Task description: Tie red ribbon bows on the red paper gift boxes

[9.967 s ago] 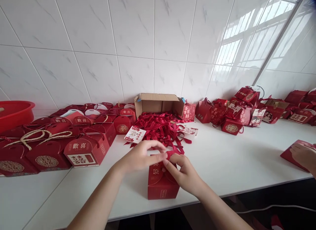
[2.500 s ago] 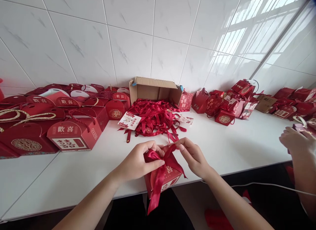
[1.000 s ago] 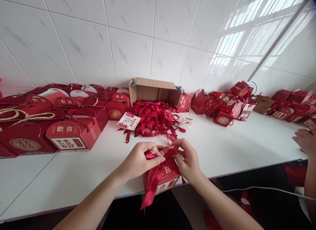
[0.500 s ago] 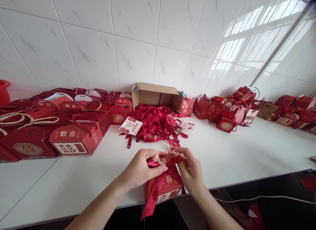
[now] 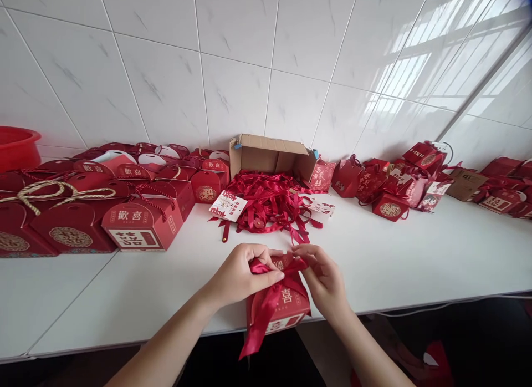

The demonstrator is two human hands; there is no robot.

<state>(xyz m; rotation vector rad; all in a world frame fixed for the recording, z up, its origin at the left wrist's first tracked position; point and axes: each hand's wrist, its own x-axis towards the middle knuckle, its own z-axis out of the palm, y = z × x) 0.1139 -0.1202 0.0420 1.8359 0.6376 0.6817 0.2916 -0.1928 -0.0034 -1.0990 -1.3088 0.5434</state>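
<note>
A small red gift box (image 5: 291,299) with printed characters sits at the table's front edge. Over its top lies a shiny red ribbon (image 5: 266,315), gathered in a bow-like crossing, one tail hanging past the edge. My left hand (image 5: 249,273) pinches the ribbon's left loop and its crossing between thumb and fingers. On the other side, my right hand (image 5: 322,276) holds the ribbon's right part, its fingers closed near the box top. The fingers hide some of the knot area.
Behind the hands, a cardboard box (image 5: 270,154) lies on its side with a heap of red ribbons (image 5: 270,204) before it. Rows of red boxes (image 5: 139,226) stand left, more boxes (image 5: 390,207) right, along the tiled wall.
The view has shifted slightly, so the background sits further right. Both hands stay at the box; the ribbon's right loop is now drawn closer under the right fingers.
</note>
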